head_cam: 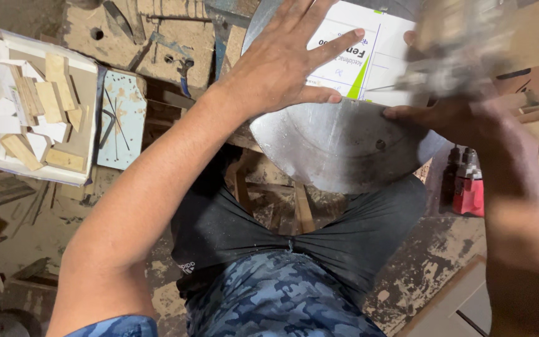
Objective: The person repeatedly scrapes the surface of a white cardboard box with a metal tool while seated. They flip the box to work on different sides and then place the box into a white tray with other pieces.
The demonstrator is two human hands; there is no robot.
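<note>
Fingers of left hand (288, 62) are spread wide and pressed flat on a white printed cardboard box (369, 56), which lies on a round grey metal plate (332, 146) serving as the counter; the palm sits at the box's near-left edge, w/ index tip reaching across its top. Right hand (444, 112) is blurred w/ motion: thumb rests on the plate's right rim, just beside the box, and it seems closed around something pale above the box, but I cannot tell what, nor how tight the grip is. Judging progress: box looks pinned and steadied, so holding is done; no cut or mark shows on it, so work on it looks barely begun. Further out, red and black small bottles (467, 184) stand right of the plate, below it. Far left, a white shallow tray of pale wooden offcuts (35, 106) sits well apart, w/ a light-blue worn panel (123, 118) just beside it.
</note>
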